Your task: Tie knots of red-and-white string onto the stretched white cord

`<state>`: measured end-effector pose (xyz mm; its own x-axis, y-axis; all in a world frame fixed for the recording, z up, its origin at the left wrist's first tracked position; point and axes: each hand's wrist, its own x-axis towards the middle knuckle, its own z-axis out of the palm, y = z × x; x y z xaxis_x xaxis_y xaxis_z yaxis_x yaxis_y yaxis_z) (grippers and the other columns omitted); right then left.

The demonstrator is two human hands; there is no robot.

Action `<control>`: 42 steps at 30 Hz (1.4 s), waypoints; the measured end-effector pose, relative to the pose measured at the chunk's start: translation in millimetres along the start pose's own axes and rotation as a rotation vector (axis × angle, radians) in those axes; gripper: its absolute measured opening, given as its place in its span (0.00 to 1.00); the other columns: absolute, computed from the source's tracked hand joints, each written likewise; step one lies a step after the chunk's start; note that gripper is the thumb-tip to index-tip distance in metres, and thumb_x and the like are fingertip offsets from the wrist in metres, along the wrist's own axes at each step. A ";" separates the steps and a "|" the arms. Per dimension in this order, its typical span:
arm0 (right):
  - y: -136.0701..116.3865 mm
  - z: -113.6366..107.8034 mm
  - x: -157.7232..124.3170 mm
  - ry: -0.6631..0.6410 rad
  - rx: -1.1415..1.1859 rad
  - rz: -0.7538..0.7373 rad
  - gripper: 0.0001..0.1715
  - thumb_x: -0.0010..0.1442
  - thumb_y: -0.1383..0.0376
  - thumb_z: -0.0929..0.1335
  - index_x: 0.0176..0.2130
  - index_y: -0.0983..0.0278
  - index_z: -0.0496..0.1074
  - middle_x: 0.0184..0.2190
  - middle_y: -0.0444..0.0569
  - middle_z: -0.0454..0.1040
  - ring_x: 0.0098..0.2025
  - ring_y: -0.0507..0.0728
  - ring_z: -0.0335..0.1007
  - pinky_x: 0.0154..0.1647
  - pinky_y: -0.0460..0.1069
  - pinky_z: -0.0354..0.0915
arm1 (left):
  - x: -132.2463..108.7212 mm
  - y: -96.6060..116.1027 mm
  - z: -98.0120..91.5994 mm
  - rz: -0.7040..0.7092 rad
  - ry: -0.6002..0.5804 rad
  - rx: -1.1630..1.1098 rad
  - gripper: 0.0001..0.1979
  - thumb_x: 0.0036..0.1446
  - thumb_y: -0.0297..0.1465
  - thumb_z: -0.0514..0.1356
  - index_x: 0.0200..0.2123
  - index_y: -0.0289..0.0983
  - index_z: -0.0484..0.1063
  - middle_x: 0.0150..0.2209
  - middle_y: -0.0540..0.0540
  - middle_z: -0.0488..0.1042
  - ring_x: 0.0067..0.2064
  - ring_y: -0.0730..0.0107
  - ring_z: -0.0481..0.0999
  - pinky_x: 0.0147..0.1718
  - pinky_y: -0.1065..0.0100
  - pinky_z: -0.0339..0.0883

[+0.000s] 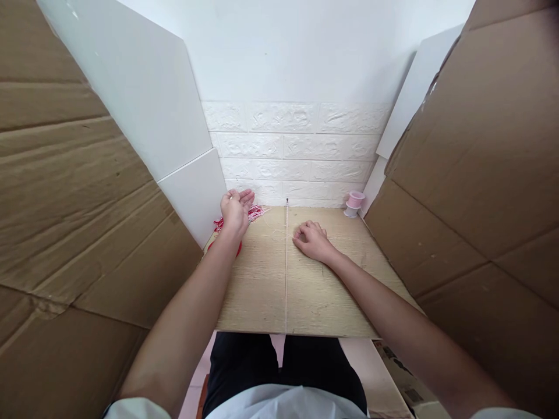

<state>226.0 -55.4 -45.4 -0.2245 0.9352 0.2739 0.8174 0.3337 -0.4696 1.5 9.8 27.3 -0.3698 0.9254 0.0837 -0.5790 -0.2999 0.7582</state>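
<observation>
Cord (pixel 286 279) along tabletop (pixel 253 297) — left fingers (pixel 247 196) partly extended, right fingers (pixel 311 225) curled, holds unclear — pink-wound spool (pixel 356 199) behind.

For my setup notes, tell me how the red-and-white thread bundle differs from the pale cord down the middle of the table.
The thread bundle mixes red and white; the cord looks mostly pale. The bundle lies heaped, partly hidden by the left hand; the cord runs straight from back to front, uncovered. Both show against the wooden table.
</observation>
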 end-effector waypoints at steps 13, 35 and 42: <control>1.1 0.9 0.7 0.002 0.001 0.005 0.08 0.60 0.59 0.67 0.36 0.60 0.73 0.43 0.51 0.69 0.51 0.62 0.61 0.49 0.55 0.55 | -25.9 32.8 -7.2 -0.370 -0.638 0.149 0.21 0.57 0.42 0.61 0.19 0.36 0.65 0.23 0.47 0.66 0.22 0.76 0.63 0.19 0.72 0.58; 0.1 -0.3 -0.2 0.005 0.047 0.018 0.08 0.60 0.59 0.68 0.37 0.59 0.75 0.43 0.50 0.69 0.52 0.61 0.60 0.52 0.56 0.54 | -29.0 -34.7 -14.1 -0.019 -1.037 1.336 0.10 0.45 0.36 0.65 0.29 0.36 0.80 0.23 0.50 0.73 0.25 0.73 0.65 0.24 0.70 0.54; 0.5 -0.7 -0.3 0.025 0.073 0.020 0.08 0.59 0.59 0.68 0.35 0.59 0.75 0.46 0.51 0.68 0.53 0.61 0.59 0.54 0.57 0.54 | -31.3 -29.8 -9.4 -0.039 -0.850 1.267 0.10 0.43 0.37 0.66 0.26 0.36 0.77 0.23 0.50 0.72 0.26 0.70 0.66 0.26 0.68 0.56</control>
<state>226.8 -55.7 -45.2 -0.1944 0.9388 0.2845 0.7806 0.3237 -0.5347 23.4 -12.4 -4.0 0.3999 0.9151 0.0512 0.5690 -0.2916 0.7689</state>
